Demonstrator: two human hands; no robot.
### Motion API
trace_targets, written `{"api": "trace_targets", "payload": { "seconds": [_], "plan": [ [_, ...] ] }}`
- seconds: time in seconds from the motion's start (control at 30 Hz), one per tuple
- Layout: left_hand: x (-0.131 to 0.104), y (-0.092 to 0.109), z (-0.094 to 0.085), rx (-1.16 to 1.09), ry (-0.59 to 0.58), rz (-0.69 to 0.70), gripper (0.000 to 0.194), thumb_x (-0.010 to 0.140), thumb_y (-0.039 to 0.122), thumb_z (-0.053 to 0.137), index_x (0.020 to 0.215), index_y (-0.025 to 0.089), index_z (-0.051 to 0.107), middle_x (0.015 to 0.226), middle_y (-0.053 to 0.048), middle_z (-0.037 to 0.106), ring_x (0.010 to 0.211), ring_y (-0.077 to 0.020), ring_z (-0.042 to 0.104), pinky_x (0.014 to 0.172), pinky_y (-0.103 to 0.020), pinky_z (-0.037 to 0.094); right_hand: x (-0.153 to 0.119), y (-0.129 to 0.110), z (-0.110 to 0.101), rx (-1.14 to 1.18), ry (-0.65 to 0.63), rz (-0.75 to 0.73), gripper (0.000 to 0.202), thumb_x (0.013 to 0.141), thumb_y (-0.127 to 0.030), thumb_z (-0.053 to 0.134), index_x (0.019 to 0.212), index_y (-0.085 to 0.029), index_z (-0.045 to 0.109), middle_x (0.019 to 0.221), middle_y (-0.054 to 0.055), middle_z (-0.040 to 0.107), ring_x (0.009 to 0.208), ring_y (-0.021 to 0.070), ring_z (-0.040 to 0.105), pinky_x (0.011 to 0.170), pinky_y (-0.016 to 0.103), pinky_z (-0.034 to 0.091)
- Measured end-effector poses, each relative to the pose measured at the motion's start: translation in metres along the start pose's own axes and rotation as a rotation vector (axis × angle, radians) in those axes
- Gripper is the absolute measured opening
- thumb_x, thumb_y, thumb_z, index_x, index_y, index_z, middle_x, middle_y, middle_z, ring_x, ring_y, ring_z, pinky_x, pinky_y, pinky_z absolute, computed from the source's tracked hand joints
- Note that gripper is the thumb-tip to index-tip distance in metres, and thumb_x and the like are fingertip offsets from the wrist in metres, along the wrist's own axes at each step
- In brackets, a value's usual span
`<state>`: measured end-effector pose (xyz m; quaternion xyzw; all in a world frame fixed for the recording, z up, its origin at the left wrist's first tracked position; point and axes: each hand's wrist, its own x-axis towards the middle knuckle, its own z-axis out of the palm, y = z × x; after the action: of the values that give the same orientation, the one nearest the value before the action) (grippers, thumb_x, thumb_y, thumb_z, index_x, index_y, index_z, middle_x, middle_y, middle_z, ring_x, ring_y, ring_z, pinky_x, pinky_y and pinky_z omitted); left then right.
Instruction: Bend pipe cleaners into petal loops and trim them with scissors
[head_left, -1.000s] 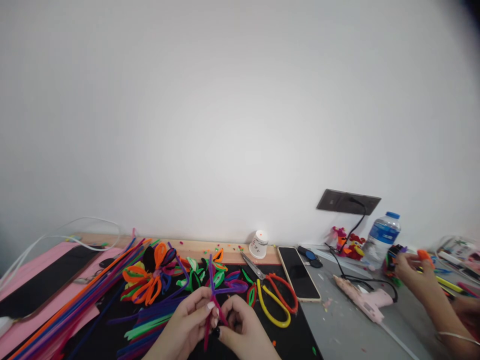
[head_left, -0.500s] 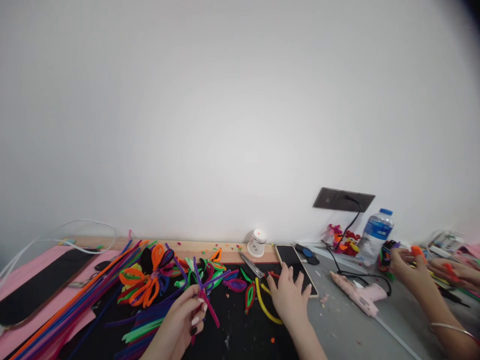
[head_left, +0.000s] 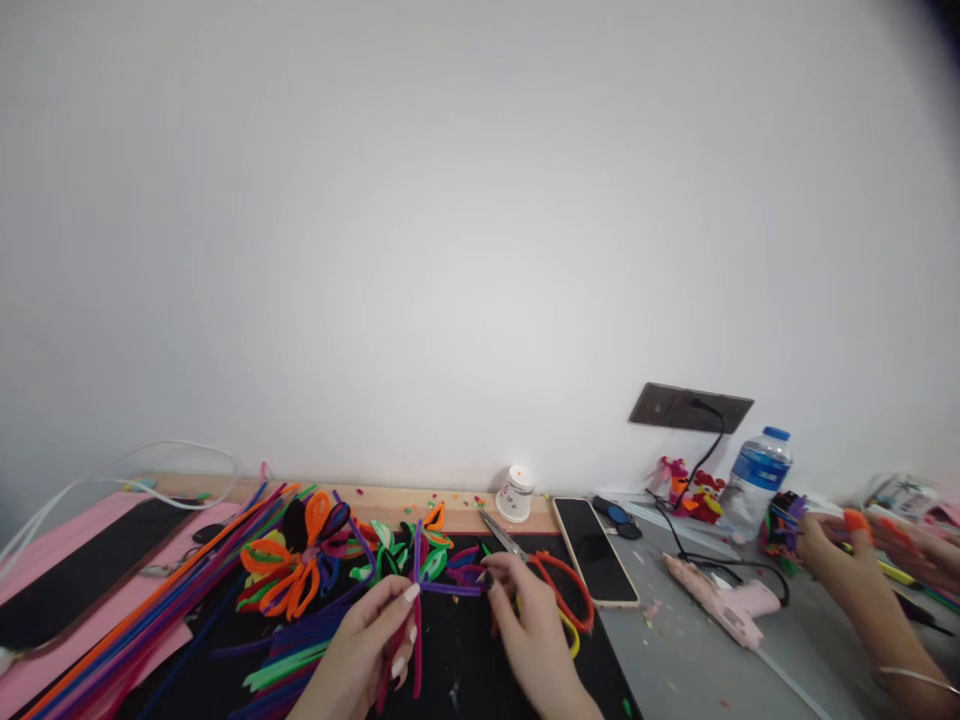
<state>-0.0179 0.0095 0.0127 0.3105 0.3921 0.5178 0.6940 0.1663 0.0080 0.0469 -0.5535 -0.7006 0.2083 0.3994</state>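
Thumb and fingers of my left hand [head_left: 369, 640] pinch crossed purple and magenta pipe cleaners [head_left: 417, 625] above the black mat. My right hand [head_left: 529, 625] closes its fingertips on the right end of the purple strip. Scissors [head_left: 562, 590] with red and yellow handles lie beside and partly behind my right hand. Behind my left hand are green looped pieces [head_left: 390, 548] and a large orange looped flower [head_left: 300, 555]. Cut purple and green strips [head_left: 289, 660] lie left of my left hand.
Long pipe cleaners [head_left: 172, 590] lie at left. A white cup [head_left: 515, 494] and phone [head_left: 596, 552] stand and lie near the wall. Right are a pink glue gun [head_left: 724, 600], a bottle [head_left: 757, 480] and another person's hands [head_left: 836, 550] with orange pieces.
My right hand has moved left from the phone and scissors and closed on the purple strip. That strip now points right, and the scissors' red handle is uncovered.
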Motion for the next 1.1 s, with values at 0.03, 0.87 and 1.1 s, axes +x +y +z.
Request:
{"api": "trace_targets", "payload": {
  "seconds": [0.03, 0.87, 1.1],
  "plan": [
    [0.0, 0.0, 0.0, -0.004, -0.003, 0.001, 0.042, 0.055, 0.052, 0.071, 0.066, 0.018, 0.049, 0.043, 0.008, 0.048, 0.028, -0.0013, 0.03, 0.03, -0.014, 0.024, -0.003, -0.005, 0.004, 0.027, -0.049, -0.025, 0.022, 0.082, -0.02, 0.042, 0.095, -0.018, 0.059, 0.087, 0.005, 0.063, 0.08, 0.017, 0.058, 0.073, 0.025, 0.044],
    [0.0, -0.011, -0.003, 0.21, -0.128, -0.044, 0.045, 0.06, 0.06, 0.063, 0.059, 0.019, 0.043, 0.037, 0.008, 0.047, 0.026, -0.0048, 0.038, 0.028, -0.014, 0.029, -0.007, -0.007, 0.02, 0.385, -0.321, 0.08, 0.026, 0.082, -0.028, 0.046, 0.065, -0.013, 0.059, 0.048, -0.004, 0.045, 0.047, 0.0094, 0.045, 0.048, 0.018, 0.034],
    [-0.001, -0.009, -0.002, 0.229, -0.116, -0.058, 0.047, 0.06, 0.063, 0.06, 0.058, 0.017, 0.049, 0.035, 0.006, 0.045, 0.026, -0.0047, 0.035, 0.029, -0.015, 0.029, -0.011, -0.007, 0.02, 0.176, -0.325, -0.01, 0.028, 0.084, -0.027, 0.042, 0.066, -0.015, 0.059, 0.051, -0.003, 0.049, 0.05, 0.0105, 0.048, 0.049, 0.019, 0.036]
  ]
}}
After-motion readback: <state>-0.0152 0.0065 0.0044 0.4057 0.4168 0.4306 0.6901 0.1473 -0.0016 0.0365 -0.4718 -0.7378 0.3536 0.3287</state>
